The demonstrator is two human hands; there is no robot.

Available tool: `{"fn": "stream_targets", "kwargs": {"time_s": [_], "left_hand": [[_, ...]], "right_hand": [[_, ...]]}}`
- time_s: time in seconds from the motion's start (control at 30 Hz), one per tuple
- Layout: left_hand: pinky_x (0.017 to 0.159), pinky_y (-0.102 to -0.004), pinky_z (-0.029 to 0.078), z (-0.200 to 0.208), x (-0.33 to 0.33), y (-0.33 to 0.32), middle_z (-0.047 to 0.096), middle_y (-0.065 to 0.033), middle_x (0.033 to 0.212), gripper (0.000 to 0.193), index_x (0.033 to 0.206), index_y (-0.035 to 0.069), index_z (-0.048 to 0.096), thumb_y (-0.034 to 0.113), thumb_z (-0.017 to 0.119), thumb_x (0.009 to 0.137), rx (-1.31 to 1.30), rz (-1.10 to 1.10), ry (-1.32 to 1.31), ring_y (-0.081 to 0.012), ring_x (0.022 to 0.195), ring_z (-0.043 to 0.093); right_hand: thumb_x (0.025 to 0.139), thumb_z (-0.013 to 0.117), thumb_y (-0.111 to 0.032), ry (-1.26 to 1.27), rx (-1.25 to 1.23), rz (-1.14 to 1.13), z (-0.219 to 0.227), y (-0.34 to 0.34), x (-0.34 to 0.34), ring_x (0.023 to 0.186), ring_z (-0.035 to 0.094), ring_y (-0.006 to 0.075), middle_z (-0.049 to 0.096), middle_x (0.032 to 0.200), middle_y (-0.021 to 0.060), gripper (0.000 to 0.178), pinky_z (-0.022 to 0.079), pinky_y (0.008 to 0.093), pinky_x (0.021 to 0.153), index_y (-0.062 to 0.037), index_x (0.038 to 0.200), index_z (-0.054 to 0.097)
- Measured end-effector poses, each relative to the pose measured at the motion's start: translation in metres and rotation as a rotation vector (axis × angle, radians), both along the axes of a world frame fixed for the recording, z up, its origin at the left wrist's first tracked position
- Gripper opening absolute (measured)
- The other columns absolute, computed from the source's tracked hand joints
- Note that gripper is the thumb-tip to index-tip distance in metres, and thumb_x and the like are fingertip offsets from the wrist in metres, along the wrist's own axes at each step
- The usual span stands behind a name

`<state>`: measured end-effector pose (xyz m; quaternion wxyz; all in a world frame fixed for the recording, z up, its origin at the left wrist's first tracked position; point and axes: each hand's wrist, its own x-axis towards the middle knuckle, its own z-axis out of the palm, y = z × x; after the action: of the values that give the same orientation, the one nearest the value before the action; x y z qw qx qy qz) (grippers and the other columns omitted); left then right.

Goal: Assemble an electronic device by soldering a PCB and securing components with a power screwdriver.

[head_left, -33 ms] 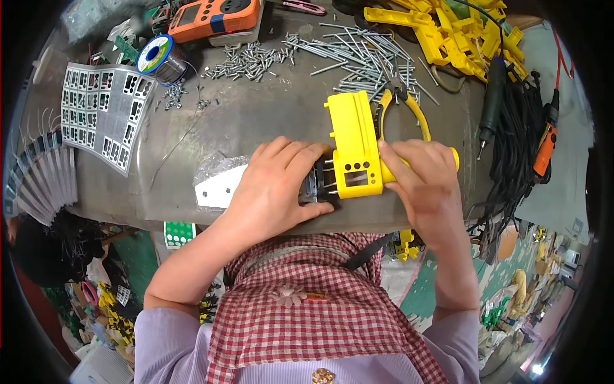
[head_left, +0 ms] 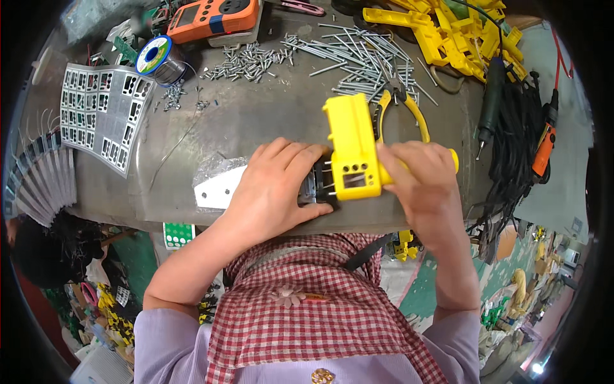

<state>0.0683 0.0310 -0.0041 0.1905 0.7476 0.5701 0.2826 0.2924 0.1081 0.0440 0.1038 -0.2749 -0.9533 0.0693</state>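
My right hand [head_left: 419, 182] is wrapped around the handle of a yellow plastic housing [head_left: 352, 137] with round holes and a small window. Thin metal pins reach from the housing's left side toward a dark part edged with shiny metal [head_left: 312, 185]. Bent over that part, my left hand [head_left: 272, 179] holds it down on the table, its thumb along the near side. A white plate [head_left: 219, 187] with two dark holes sticks out left of that hand, with crinkled clear film [head_left: 214, 169] around it. My left fingers hide how these pieces join.
Yellow-handled pliers [head_left: 419, 118] lie beyond my right hand. Long screws [head_left: 364, 54] and short screws [head_left: 246, 63] are heaped farther back. Solder spool [head_left: 160, 59], sticker sheet [head_left: 105, 115] and orange meter [head_left: 211, 18] stand left. A screwdriver [head_left: 491, 105], black cables [head_left: 521, 141] and yellow shells [head_left: 448, 38] lie right.
The yellow housing has tipped slightly, its far end shifting a little nearer and its near end dipping. My left hand stays in place.
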Motion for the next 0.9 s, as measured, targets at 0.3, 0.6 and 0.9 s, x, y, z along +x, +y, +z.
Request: {"fn": "stream_targets", "kwargs": {"time_s": [0.3, 0.6, 0.9], "left_hand": [[0.084, -0.0428, 0.045, 0.003, 0.014, 0.005, 0.057, -0.0175, 0.101, 0.069, 0.109, -0.001, 0.054, 0.024, 0.085, 0.053, -0.006, 0.108, 0.106, -0.0361, 0.094, 0.055], [0.078, -0.0433, 0.044, 0.003, 0.018, 0.0, 0.056, -0.017, 0.096, 0.066, 0.107, -0.003, 0.056, 0.025, 0.085, 0.055, 0.08, 0.07, 0.182, -0.0343, 0.088, 0.054], [0.08, -0.0432, 0.045, -0.005, 0.011, -0.014, 0.057, -0.0177, 0.098, 0.068, 0.107, -0.004, 0.056, 0.027, 0.086, 0.054, 0.077, 0.051, 0.202, -0.035, 0.092, 0.054]], "right_hand": [[0.078, 0.057, -0.014, 0.142, -0.092, 0.014, -0.039, -0.008, -0.002, 0.11, 0.05, 0.0293, 0.053, 0.115, 0.0141, 0.049, 0.037, 0.0419, 0.095, 0.0056, 0.122, 0.05], [0.079, 0.069, -0.022, -0.197, 0.37, -1.192, -0.064, 0.173, 0.133, 0.105, 0.054, 0.037, 0.055, 0.11, 0.0213, 0.07, 0.051, 0.0415, 0.083, 0.0014, 0.136, 0.036], [0.079, 0.064, 0.002, 1.376, -0.483, -0.73, -0.042, 0.099, 0.113, 0.104, 0.054, 0.0157, 0.054, 0.118, 0.0094, 0.059, 0.042, 0.0299, 0.092, -0.0011, 0.135, 0.042]]}}
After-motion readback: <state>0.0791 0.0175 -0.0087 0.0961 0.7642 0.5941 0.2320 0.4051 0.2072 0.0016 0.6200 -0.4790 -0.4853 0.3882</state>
